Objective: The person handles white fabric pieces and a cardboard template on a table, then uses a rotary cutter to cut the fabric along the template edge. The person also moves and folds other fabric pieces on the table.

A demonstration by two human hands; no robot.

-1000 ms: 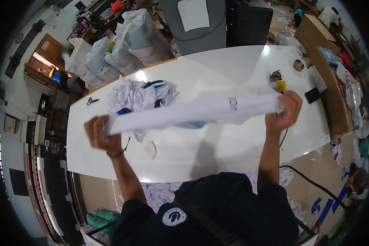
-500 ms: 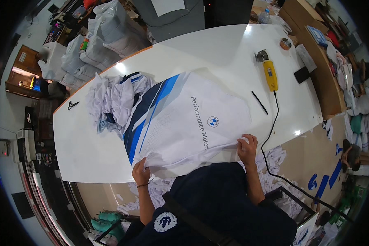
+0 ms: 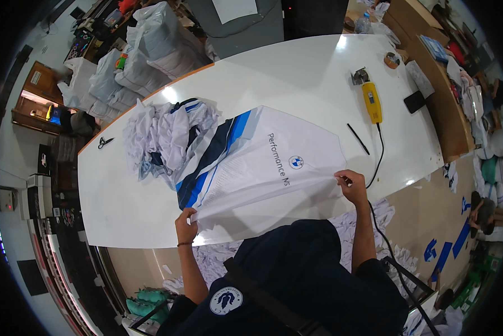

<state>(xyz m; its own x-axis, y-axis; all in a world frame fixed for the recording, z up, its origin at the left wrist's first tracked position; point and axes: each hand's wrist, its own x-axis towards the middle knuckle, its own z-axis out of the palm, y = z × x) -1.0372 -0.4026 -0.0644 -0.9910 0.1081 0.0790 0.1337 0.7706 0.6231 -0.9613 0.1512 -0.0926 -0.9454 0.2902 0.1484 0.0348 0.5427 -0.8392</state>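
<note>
A white fabric panel [image 3: 313, 131] with blue, navy and grey diagonal stripes lies over the white table [image 3: 123, 224]. Its near edge is raised and stretched between my two hands. My left hand [image 3: 186, 225] pinches the near left corner, just below the striped end. At the near right corner, my right hand [image 3: 352, 186] has its fingers closed on the same panel. A soft fold runs along the cloth between them and covers part of the print. Beyond the stripes, a crumpled heap of white and navy cloth [image 3: 156, 134] touches the panel's left side.
On the table's right are a yellow corded cutter [image 3: 371, 101], a black pen [image 3: 358, 139], a phone [image 3: 414, 102] and a tape roll [image 3: 392, 60]. Black scissors [image 3: 105, 143] lie at the far left. White bags [image 3: 156, 42] stand behind. Cloth scraps [image 3: 383, 224] cover the floor nearby.
Both hands have kept hold of the panel; the right has moved right and away from me, the left slightly left. The near edge is now lifted and folded over, hiding more of the print.
</note>
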